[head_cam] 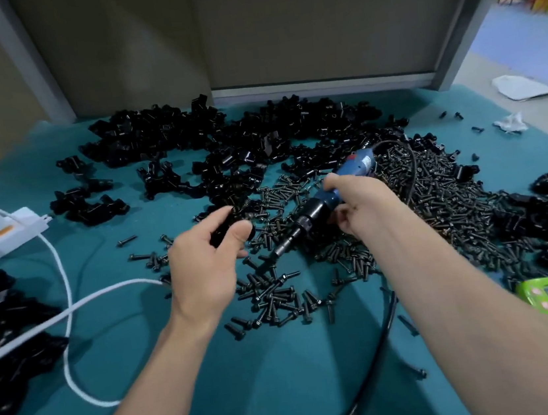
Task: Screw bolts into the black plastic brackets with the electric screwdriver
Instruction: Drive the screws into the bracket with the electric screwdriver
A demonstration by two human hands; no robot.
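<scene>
Black brackets [222, 137] and loose bolts [436, 194] lie heaped: our left hand [203, 260] pinches one bracket [223, 230], right hand [362, 203] grips the electric screwdriver [314, 211]; most work, we judge, remains.

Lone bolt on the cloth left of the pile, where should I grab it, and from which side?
Probably pinch the bolt across its shank from straight above. It lies flat on the cloth with bare cloth on both long sides, so fingertips fit there. The left hand is nearer, but holds a bracket; the right hand grips the screwdriver.
</scene>
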